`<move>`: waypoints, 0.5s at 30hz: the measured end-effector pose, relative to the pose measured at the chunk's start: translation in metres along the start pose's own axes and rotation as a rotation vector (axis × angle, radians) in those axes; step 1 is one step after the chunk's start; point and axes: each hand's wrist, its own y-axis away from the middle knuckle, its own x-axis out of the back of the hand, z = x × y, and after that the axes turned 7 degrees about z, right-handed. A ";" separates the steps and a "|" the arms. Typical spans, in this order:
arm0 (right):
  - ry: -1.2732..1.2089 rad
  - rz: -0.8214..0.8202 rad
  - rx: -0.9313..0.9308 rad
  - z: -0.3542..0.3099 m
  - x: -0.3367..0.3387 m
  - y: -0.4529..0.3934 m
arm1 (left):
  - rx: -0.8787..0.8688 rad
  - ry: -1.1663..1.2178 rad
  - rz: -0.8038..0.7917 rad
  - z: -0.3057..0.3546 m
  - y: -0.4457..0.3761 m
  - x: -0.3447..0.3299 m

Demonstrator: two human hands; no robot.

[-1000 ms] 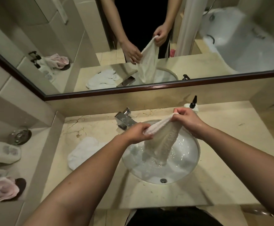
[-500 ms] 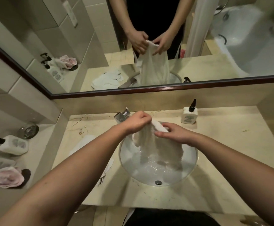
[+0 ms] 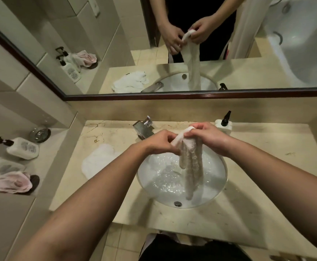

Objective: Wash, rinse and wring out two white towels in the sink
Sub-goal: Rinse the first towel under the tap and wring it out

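A wet white towel (image 3: pixel 191 166) hangs bunched into a narrow rope over the round white sink (image 3: pixel 220 187), its lower end near the water. My left hand (image 3: pixel 159 142) and my right hand (image 3: pixel 204 136) both grip its top end, close together above the basin's far side. The sink holds rippling water, and its drain (image 3: pixel 177 203) shows at the near side. A second white towel (image 3: pixel 99 161) lies crumpled on the counter left of the basin, partly behind my left forearm.
A chrome faucet (image 3: pixel 143 127) stands behind the sink and a soap pump bottle (image 3: pixel 224 123) sits at the back right. On the left ledge are a metal dish (image 3: pixel 40 135), white bottles (image 3: pixel 22 148) and a pink cloth (image 3: pixel 12 182). A mirror (image 3: pixel 172 44) spans the wall.
The towel was spread wider between my hands half a second ago. Now both hands have come together at its top and the cloth hangs gathered into a narrow bundle.
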 end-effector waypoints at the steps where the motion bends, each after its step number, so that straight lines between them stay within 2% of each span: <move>1: -0.021 0.000 -0.003 0.001 0.002 0.001 | 0.016 -0.061 0.004 -0.007 0.000 -0.004; 4: -0.125 0.023 0.001 0.002 0.011 0.007 | 0.105 -0.080 0.065 -0.026 0.000 -0.019; 8: -0.213 0.074 0.031 0.008 0.026 0.012 | 0.201 0.304 0.223 -0.036 0.004 -0.033; 11: -0.144 0.128 0.030 0.013 0.034 0.015 | 0.235 0.571 0.369 -0.028 0.006 -0.029; 15: 0.084 0.069 -0.051 0.019 0.032 0.019 | 0.154 0.581 0.404 0.004 0.005 -0.014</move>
